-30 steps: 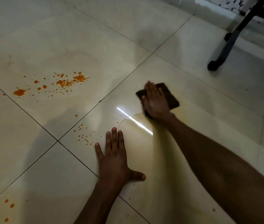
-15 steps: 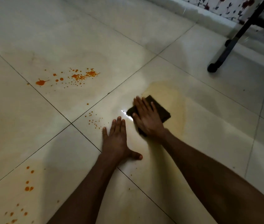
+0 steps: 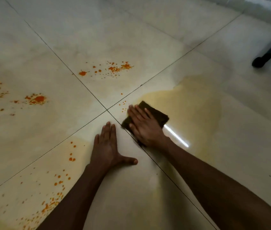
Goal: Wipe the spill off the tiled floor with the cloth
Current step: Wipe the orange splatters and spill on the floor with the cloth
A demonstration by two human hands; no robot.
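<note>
Nearest the person, orange splatter [image 3: 55,195] dots the tiled floor [image 3: 131,35] on the tile at the near left, running toward the bottom edge. Just beyond it the left hand [image 3: 108,146] lies flat on the same tile, palm down, fingers straight and together, thumb spread out to the right; it holds nothing.

A little farther and to the right, the right hand [image 3: 143,125] presses flat on a dark folded cloth [image 3: 158,113], fingers extended and slightly spread over it rather than curled round it. The cloth lies just past the crossing of the grout lines [image 3: 107,110], on the tile to the right, its near corner overlapping the grout line. A few small orange drops [image 3: 124,105] sit just beside its left edge.

Behind and right of the cloth spreads a yellowish wet smear [image 3: 189,100], with a bright streak of reflected light [image 3: 176,136] near the right wrist.

Farther left, larger orange blotches [image 3: 37,98] mark the left tile, and more orange spots [image 3: 115,68] lie on the far middle tile. At the far right edge stands a black furniture leg [image 3: 269,53].
</note>
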